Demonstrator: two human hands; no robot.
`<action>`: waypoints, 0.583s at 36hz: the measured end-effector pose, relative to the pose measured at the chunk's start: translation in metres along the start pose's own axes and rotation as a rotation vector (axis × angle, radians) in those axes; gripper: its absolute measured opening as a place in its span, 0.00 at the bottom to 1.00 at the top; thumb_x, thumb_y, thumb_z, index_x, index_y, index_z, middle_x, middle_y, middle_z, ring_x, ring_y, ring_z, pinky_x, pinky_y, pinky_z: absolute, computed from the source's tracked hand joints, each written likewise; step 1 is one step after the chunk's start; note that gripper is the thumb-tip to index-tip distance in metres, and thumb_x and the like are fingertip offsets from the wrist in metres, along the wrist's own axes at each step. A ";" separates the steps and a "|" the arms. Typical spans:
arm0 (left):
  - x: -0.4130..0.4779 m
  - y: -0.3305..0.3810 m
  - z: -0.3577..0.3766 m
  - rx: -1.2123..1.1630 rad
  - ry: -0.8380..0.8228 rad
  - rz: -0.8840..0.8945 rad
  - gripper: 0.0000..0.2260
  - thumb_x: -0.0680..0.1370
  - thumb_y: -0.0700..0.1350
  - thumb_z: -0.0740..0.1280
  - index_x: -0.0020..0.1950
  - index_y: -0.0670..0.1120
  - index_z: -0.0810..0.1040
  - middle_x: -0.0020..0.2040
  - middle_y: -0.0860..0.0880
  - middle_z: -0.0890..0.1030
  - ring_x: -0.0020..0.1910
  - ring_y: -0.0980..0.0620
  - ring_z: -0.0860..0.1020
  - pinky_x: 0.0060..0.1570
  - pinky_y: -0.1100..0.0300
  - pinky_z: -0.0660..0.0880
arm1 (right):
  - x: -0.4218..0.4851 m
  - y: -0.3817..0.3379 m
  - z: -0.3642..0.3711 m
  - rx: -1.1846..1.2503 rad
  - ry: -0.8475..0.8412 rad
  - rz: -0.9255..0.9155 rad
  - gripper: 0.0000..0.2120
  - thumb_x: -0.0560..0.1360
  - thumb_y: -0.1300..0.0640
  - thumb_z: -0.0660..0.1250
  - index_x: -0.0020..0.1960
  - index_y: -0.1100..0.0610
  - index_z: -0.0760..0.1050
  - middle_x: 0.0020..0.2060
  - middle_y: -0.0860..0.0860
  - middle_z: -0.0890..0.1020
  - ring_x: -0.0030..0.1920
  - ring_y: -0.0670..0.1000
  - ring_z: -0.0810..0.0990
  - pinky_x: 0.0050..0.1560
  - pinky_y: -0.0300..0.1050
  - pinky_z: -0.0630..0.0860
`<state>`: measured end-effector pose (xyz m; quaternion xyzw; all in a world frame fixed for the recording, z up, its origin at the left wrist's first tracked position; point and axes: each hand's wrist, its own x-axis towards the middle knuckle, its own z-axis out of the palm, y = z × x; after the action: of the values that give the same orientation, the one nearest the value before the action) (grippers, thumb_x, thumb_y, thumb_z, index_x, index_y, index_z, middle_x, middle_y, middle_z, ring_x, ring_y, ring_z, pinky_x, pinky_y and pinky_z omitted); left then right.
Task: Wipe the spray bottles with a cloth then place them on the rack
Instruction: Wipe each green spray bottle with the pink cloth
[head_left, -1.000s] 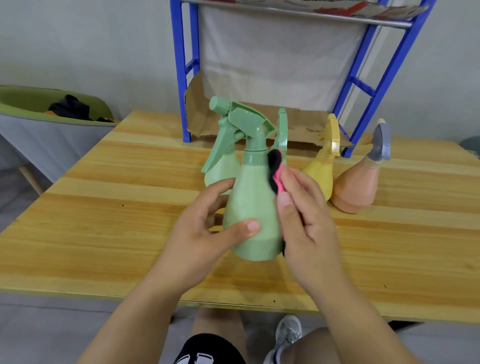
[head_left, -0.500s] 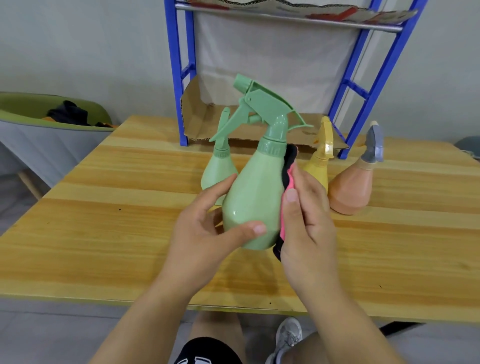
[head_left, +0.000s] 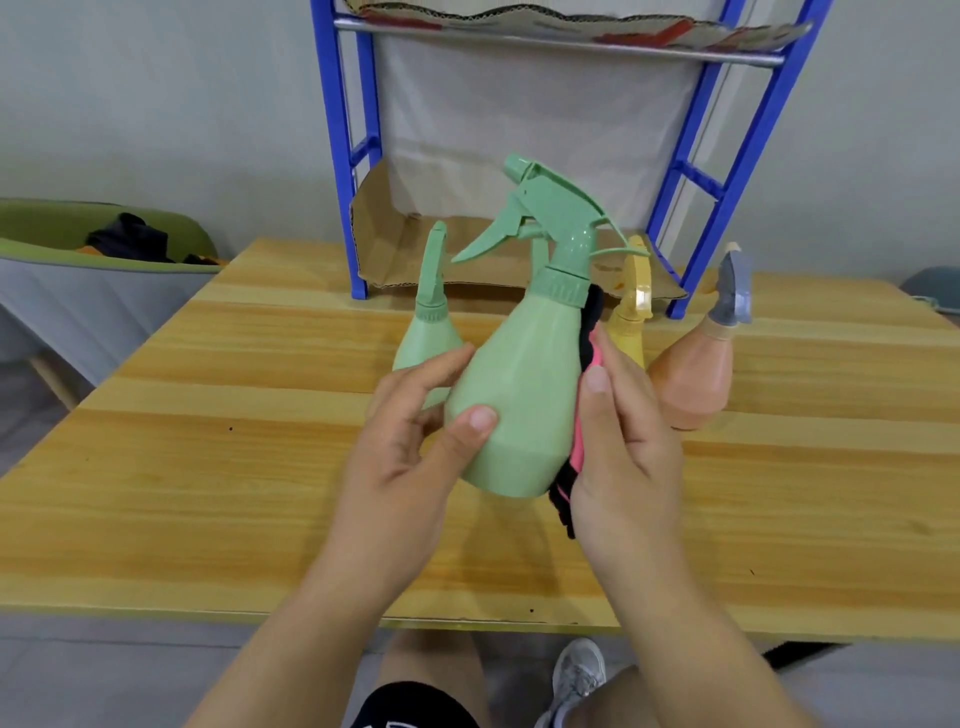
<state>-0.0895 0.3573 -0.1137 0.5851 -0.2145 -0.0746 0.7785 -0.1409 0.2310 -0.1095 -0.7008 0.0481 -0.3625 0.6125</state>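
My left hand (head_left: 410, 467) grips a pale green spray bottle (head_left: 524, 395) above the table, tilted with its nozzle pointing up and left. My right hand (head_left: 623, 457) presses a black and pink cloth (head_left: 574, 457) against the bottle's right side. Behind it on the table stand a second green bottle (head_left: 428, 332), a yellow bottle (head_left: 631, 322) and an orange bottle with a grey trigger (head_left: 698, 369). The blue rack (head_left: 727, 171) stands at the table's far edge, with cardboard (head_left: 395, 244) lining its lower shelf.
The wooden table (head_left: 234, 493) spreads wide to the left and right of my hands. A green and grey chair (head_left: 78, 270) with dark items in it stands at the left. My knees and a grey shoe (head_left: 576, 680) show below the table's near edge.
The held bottle has been lifted and tilted, nozzle swinging up and left. The cloth in my right hand has slid down along the bottle's right side.
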 end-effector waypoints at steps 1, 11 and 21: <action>-0.001 0.000 0.001 0.010 0.004 0.018 0.19 0.69 0.51 0.72 0.59 0.61 0.77 0.57 0.57 0.77 0.54 0.51 0.80 0.45 0.59 0.78 | -0.001 0.000 0.001 -0.014 0.020 -0.003 0.15 0.80 0.48 0.56 0.66 0.41 0.69 0.61 0.35 0.73 0.65 0.33 0.69 0.63 0.29 0.66; 0.000 0.003 0.003 -0.066 -0.080 0.025 0.31 0.56 0.59 0.80 0.58 0.58 0.79 0.59 0.56 0.81 0.57 0.53 0.80 0.46 0.61 0.79 | 0.002 -0.004 -0.002 -0.047 0.012 -0.084 0.17 0.79 0.47 0.58 0.66 0.43 0.70 0.62 0.41 0.74 0.64 0.36 0.71 0.64 0.33 0.69; 0.002 0.004 0.002 -0.162 -0.102 -0.043 0.27 0.58 0.62 0.78 0.55 0.56 0.80 0.52 0.52 0.84 0.50 0.54 0.82 0.41 0.63 0.78 | 0.007 -0.007 -0.010 0.224 -0.038 0.147 0.14 0.76 0.48 0.60 0.58 0.39 0.78 0.63 0.49 0.78 0.64 0.50 0.77 0.65 0.57 0.73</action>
<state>-0.0887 0.3561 -0.1085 0.5200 -0.2343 -0.1381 0.8097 -0.1443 0.2215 -0.1001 -0.6295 0.0469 -0.3063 0.7125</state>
